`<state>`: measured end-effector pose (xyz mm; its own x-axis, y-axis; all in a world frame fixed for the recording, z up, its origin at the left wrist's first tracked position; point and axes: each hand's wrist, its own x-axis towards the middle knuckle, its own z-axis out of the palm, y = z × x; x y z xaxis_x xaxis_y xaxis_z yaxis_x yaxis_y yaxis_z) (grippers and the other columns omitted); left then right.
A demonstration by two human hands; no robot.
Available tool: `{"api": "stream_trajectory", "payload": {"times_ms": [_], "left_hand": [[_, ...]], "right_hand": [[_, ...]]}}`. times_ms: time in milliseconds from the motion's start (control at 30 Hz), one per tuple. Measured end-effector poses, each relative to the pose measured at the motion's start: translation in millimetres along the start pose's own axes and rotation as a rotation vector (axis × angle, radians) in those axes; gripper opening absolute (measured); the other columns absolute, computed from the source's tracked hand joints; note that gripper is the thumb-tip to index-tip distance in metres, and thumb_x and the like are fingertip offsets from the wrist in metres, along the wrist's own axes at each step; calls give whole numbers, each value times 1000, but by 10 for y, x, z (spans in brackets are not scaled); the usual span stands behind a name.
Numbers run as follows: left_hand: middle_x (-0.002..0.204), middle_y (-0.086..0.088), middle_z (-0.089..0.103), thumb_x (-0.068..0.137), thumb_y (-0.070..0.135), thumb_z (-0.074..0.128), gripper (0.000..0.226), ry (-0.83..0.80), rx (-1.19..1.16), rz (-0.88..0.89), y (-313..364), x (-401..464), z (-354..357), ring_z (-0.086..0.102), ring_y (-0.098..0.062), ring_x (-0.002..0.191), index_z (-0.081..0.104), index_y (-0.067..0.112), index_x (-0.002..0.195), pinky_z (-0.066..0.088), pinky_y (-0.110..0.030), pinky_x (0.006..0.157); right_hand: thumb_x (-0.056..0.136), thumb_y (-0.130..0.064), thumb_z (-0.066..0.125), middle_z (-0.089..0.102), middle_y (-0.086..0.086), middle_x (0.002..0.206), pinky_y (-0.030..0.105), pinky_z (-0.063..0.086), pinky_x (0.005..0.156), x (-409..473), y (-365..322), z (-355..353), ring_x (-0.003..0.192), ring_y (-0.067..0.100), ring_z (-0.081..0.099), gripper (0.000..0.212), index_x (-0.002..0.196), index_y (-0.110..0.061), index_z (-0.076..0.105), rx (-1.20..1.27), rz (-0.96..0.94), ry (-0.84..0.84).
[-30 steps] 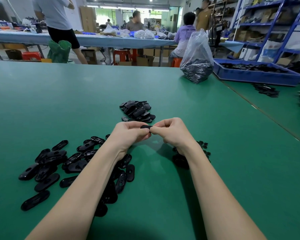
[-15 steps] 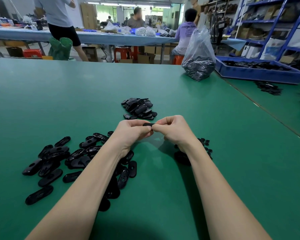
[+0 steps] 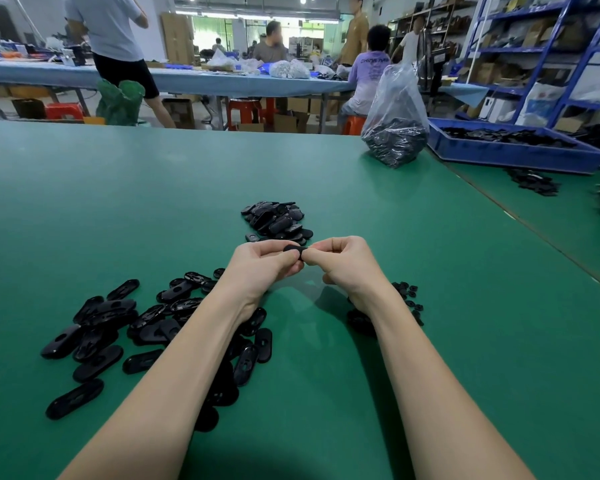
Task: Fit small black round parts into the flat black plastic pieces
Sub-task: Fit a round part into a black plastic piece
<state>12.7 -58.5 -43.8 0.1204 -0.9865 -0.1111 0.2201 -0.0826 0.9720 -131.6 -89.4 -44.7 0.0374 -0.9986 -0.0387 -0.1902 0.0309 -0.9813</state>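
Both hands meet above the green table (image 3: pixel 465 341) around one flat black plastic piece (image 3: pixel 294 251). My left hand (image 3: pixel 264 265) grips its left end and my right hand (image 3: pixel 343 261) pinches its right end with curled fingers. Whether a small round part sits in it is hidden by the fingers. Several loose flat black pieces (image 3: pixel 97 327) lie scattered to the left under my left forearm. A heap of flat pieces (image 3: pixel 278 220) lies just beyond the hands. Small black round parts (image 3: pixel 409 299) lie to the right, partly under my right wrist.
A clear plastic bag of black parts (image 3: pixel 395 126) stands at the far right of the table. A blue tray (image 3: pixel 513 150) with black pieces sits beside it. More black parts (image 3: pixel 534 181) lie on the neighbouring table. Several people work at the blue table (image 3: pixel 194 81) behind.
Both hands stay together on the same flat piece with only a slight shift. The view has tilted up a little, and the people behind have moved.
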Motion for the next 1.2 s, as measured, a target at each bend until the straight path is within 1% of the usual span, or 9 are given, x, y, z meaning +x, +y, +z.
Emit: {"api": "stream_trajectory", "payload": {"times_ms": [167, 567, 667, 767, 867, 967, 1033, 1133, 1200], "left_hand": [[75, -6, 76, 91, -6, 66, 11, -6, 2, 8, -3, 3, 3, 71, -10, 65, 71, 4, 89, 56, -14, 66], [71, -5, 74, 91, -6, 65, 13, 69, 96, 37, -33, -4, 35, 69, -8, 61, 71, 5, 86, 55, -13, 63], [72, -5, 75, 89, -4, 68, 12, 83, 131, 47, -45, 1, 27, 69, -9, 61, 72, 7, 86, 55, -14, 65], [76, -6, 76, 88, -1, 69, 12, 94, 164, 83, -57, 16, 24, 70, -10, 63, 72, 10, 87, 55, -17, 70], [76, -3, 77, 87, 8, 71, 13, 115, 280, 175, -43, 28, 4, 72, -12, 71, 72, 20, 94, 54, -22, 78], [75, 2, 77, 87, 12, 71, 20, 21, 457, 282, 29, 15, -62, 73, -10, 72, 69, 27, 99, 52, -15, 69], [78, 4, 77, 84, 8, 73, 23, -10, 574, 349, 75, 9, -115, 73, -10, 71, 71, 27, 96, 52, -14, 72], [83, 16, 72, 79, 18, 81, 19, 42, 795, 444, 92, 22, -155, 65, -1, 66, 73, 30, 91, 41, -1, 65], [80, 18, 68, 77, 22, 83, 18, 107, 854, 471, 81, 87, -163, 61, -4, 65, 73, 31, 88, 39, -1, 63]], "right_hand": [[79, -14, 78, 64, -2, 74, 15, 42, 48, -2, 7, 2, 54, 6, 49, 14, 90, -6, 75, 9, 8, -2], [75, -17, 80, 65, -3, 69, 19, 42, 50, -12, 24, 24, 54, 9, 48, 9, 80, -11, 76, -23, 10, 10], [74, -17, 80, 65, -4, 67, 19, 42, 49, -14, 16, 32, 50, 6, 48, 10, 80, -10, 76, -30, 13, 16], [76, -17, 80, 64, -3, 69, 19, 44, 51, -16, 2, 34, 57, 9, 52, 9, 79, -12, 74, -6, 13, 9], [80, -15, 79, 63, -4, 68, 18, 44, 51, -31, -22, 41, 56, 8, 51, 9, 77, -15, 70, 37, 5, 25], [84, -17, 77, 67, -3, 73, 16, 41, 48, -48, -56, -15, 52, 5, 47, 6, 82, -19, 72, 105, 19, 0], [85, -17, 77, 65, 1, 77, 16, 39, 47, -47, -74, -70, 54, 8, 45, 5, 85, -20, 73, 125, 20, -16], [86, -20, 76, 66, 2, 79, 18, 41, 50, -45, -61, -115, 54, 8, 48, 3, 89, -20, 74, 32, 1, -36], [85, -24, 76, 68, -3, 76, 20, 46, 60, -22, -34, -132, 57, 8, 55, 6, 91, -22, 73, -74, -21, 5]]}}
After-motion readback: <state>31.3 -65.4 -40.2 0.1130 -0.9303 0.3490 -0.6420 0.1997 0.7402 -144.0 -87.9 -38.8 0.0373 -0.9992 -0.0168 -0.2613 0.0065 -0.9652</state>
